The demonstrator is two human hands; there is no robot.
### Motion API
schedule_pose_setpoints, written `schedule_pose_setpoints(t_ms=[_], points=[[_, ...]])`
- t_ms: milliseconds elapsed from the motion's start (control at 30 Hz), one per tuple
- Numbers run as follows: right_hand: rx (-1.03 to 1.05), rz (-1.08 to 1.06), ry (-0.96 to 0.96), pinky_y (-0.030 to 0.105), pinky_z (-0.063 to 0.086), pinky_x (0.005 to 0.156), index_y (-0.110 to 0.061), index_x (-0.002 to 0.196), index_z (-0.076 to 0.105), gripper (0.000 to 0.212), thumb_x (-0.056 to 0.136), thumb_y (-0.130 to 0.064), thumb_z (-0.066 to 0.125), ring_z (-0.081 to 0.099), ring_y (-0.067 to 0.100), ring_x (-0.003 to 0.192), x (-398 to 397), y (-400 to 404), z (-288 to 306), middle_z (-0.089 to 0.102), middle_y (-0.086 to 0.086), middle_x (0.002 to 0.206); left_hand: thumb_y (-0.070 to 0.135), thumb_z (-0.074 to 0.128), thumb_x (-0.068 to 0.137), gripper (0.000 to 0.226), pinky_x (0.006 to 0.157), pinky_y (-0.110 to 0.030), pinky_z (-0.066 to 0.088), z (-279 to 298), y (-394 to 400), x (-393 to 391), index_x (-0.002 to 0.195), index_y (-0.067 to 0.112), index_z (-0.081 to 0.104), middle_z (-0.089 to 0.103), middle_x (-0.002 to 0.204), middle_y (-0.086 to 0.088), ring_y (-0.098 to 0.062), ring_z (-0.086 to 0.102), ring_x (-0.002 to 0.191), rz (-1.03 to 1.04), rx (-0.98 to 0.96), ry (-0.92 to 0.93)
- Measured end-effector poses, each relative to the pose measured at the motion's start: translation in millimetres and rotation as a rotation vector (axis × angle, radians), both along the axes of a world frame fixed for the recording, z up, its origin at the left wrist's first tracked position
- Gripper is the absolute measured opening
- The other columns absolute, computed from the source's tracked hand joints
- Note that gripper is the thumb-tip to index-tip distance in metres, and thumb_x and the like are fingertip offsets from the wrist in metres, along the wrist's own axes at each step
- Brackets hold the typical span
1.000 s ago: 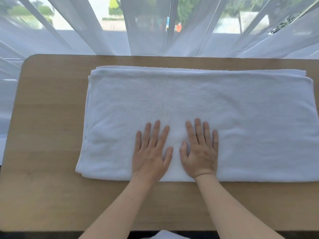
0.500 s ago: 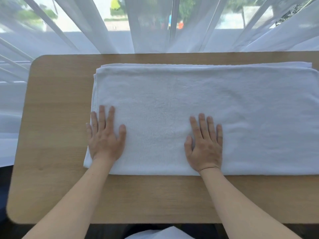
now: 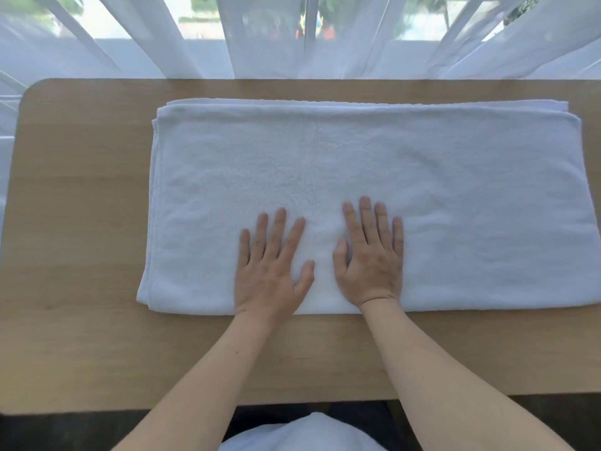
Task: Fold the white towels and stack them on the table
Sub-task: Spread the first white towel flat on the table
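One folded white towel lies flat across the wooden table, long side running left to right; at its far and left edges the stacked layers show as separate lips, so it is several layers thick, though the exact count cannot be told. Two hands rest on it, both palm down near its near edge. The left hand lies with straight, slightly spread fingers, thumb angled out toward the other hand. The right hand lies just beside it, fingers straight and close together, thumb tucked near the palm; a narrow strip of towel shows between the two thumbs. Neither hand pinches or grips any cloth. The towel's left end stops well short of the table's rounded left corner, leaving a broad bare band of wood there; a thinner bare strip runs along the far edge before the sheer curtain, and another wide bare band lies between the towel's near edge and the table's near edge. The towel's right end runs to the frame edge. Half a second ago the left hand was pressed flat at the towel's left end, far from the right; now it lies back at the middle beside the right hand, which has barely shifted.
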State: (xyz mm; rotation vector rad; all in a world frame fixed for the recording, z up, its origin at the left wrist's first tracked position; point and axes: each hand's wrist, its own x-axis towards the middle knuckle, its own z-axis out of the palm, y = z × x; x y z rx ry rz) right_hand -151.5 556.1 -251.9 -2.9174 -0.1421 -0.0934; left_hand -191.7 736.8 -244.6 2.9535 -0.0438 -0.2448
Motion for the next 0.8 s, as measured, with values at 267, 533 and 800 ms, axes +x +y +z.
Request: schedule_pose_setpoints(t_ms=[267,533,800], points=[[0.012,0.009,0.035,0.054,0.012,0.123,-0.024,0.158,0.028,0.062,0.098,-0.038,0.035,0.015,0.025,0.154,-1.2,-1.6,2.2,0.022,0.004,0.166,0.061,0.021,0.097,0.071,0.125,-0.043,-0.007,3.6,82.9,22.0,0.16,0.037,0.002,-0.004,0.17,0.004,-0.019,-0.008,0.155,0.285,0.009,0.032],[0.033,0.011,0.047,0.053,0.013,0.123,-0.023,0.157,0.032,0.06,0.099,-0.039,0.032,0.017,0.026,0.153,-2.8,-1.3,5.0,0.025,0.005,0.164,0.058,0.02,0.096,0.069,0.126,-0.042,0.001,11.5,112.9,15.9,0.16,0.032,0.016,0.004,0.17,-0.002,-0.023,0.0,0.156,0.445,-0.07,-0.016],[0.055,0.016,0.145,0.052,0.008,0.124,-0.025,0.158,0.027,0.06,0.1,-0.042,0.026,0.012,0.024,0.154,-2.5,-1.2,12.9,0.02,0.003,0.166,0.059,0.011,0.095,0.075,0.126,-0.042,-0.004,14.1,89.3,-49.7,0.162,0.026,0.002,-0.007,0.169,-0.003,-0.022,-0.011,0.155,0.465,-0.051,0.047]])
